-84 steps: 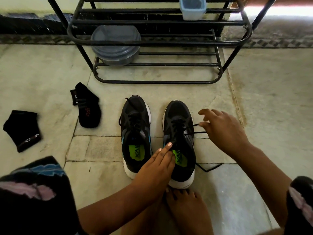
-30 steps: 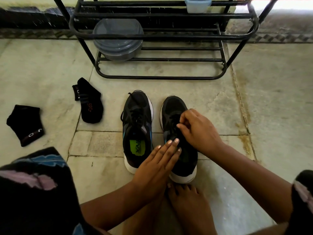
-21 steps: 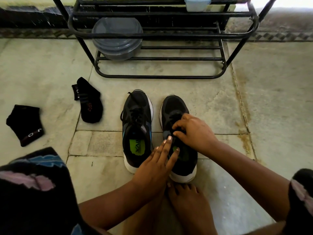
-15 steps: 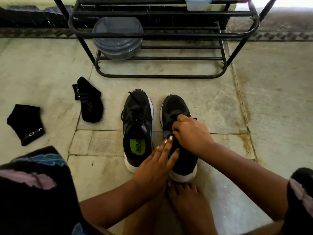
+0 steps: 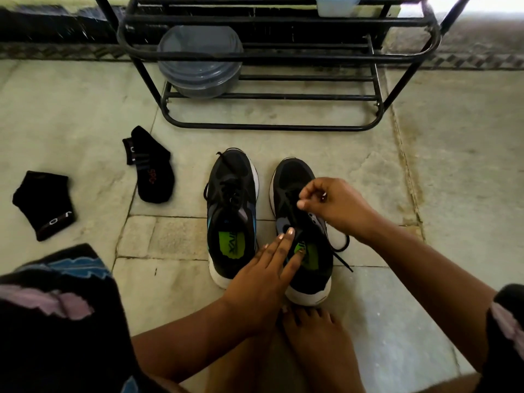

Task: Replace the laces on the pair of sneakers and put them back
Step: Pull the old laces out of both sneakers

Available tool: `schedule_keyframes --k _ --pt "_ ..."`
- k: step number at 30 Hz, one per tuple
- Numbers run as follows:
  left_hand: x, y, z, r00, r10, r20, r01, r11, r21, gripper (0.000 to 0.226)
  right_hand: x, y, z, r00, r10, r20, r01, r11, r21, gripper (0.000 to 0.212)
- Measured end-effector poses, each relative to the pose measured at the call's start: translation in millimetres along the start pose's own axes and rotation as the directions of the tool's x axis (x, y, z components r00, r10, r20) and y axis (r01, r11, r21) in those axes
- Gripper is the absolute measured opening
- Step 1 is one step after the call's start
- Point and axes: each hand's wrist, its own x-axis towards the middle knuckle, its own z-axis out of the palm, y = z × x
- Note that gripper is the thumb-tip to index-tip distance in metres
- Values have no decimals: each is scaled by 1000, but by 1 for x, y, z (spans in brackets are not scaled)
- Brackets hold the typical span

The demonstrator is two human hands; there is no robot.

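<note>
- A bare foot [image 5: 320,344] rested on the floor [image 5: 425,180], its toes just behind the heel of the right sneaker [image 5: 304,236].
- The left hand [image 5: 266,276] lay flat with straight fingers across the collar of the right sneaker, fingertips reaching toward the tongue; it gripped nothing.
- The right hand [image 5: 337,207] hovered over the sneaker's lacing, thumb and fingers curled to pinch the black lace [image 5: 340,248], whose loose end looped down the shoe's outer side onto the floor.
- The left sneaker [image 5: 231,211] stood just beside its mate, toe pointing away, already laced, a green insole showing in the opening.
- Two black socks lay further left on the floor: one sock [image 5: 151,165] near the sneakers, the other sock [image 5: 45,204] well apart from them.
- The floor was pale stone slabs with visible joints.
- Beyond stood a black metal shoe rack [image 5: 272,127], with a grey lidded container [image 5: 200,59] on its lower shelf and a pale blue tub [image 5: 336,4] higher up.
</note>
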Motion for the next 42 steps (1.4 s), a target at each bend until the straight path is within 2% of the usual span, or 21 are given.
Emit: schedule_keyframes --k 2,4,5,8,9,11,14,16,18,22,24,26,28,31,35,37,39,40,42 --pt "0 -1 -1 1000 -2 14 2 1000 16 89 -3 4 7 997 -10 82 23 986 -168 16" --pt "0 -1 -1 1000 -15 27 15 1000 12 88 -5 6 14 989 -78 126 122 911 -395 23" --pt "0 -1 -1 999 -19 25 19 1000 4 87 -7 7 17 985 -109 135 159 877 -454 23" --pt "0 0 -2 1000 -20 20 20 1000 -4 87 -9 9 22 984 -130 124 172 874 -454 10" --pt "0 0 -2 1000 -18 20 18 1000 -2 87 -9 9 23 985 -130 115 168 883 -438 3" --pt "0 -1 0 1000 -6 14 6 1000 4 87 -9 7 20 993 -106 58 119 940 -319 9" --pt "0 -3 4 1000 6 -15 -6 1000 1 89 -7 -7 5 995 -40 -86 44 998 44 11" --pt "-1 -3 4 1000 1 -5 -1 1000 -5 90 -7 -20 -11 980 -99 -172 130 974 184 14" --pt "0 -2 5 1000 -4 2 4 1000 -3 90 -10 -34 -25 957 -177 -228 230 944 236 18" --pt "-1 0 6 1000 -9 -27 9 1000 -19 88 -18 -44 -28 942 -246 -228 313 888 335 13" --pt "0 -2 8 999 -5 -46 5 1000 1 88 -17 -35 -20 953 -226 -204 270 936 228 8" --pt "1 -3 13 997 2 -72 -1 1000 19 89 -15 -19 -10 977 -159 -140 159 987 -11 12" --pt "3 -4 19 995 14 -103 -7 998 65 93 -16 -3 1 993 -94 -76 74 970 -233 15" --pt "3 -3 18 995 42 -90 -25 983 180 102 -17 10 17 993 -116 -38 88 896 -435 22" --pt "3 -2 13 993 36 -111 -10 974 228 107 -14 9 27 986 -166 -9 139 852 -504 29" --pt "2 -4 16 991 54 -122 -24 971 236 104 -11 9 30 984 -176 -23 140 850 -508 23" --pt "1 -2 12 998 -4 -66 18 978 207 103 -7 10 32 982 -190 -19 150 829 -539 16" --pt "0 0 10 997 -13 -78 29 978 209 101 -5 11 32 980 -197 -10 162 833 -528 14" --pt "1 -3 13 994 44 -101 -20 973 228 93 -4 8 29 977 -211 -40 184 918 -350 10"
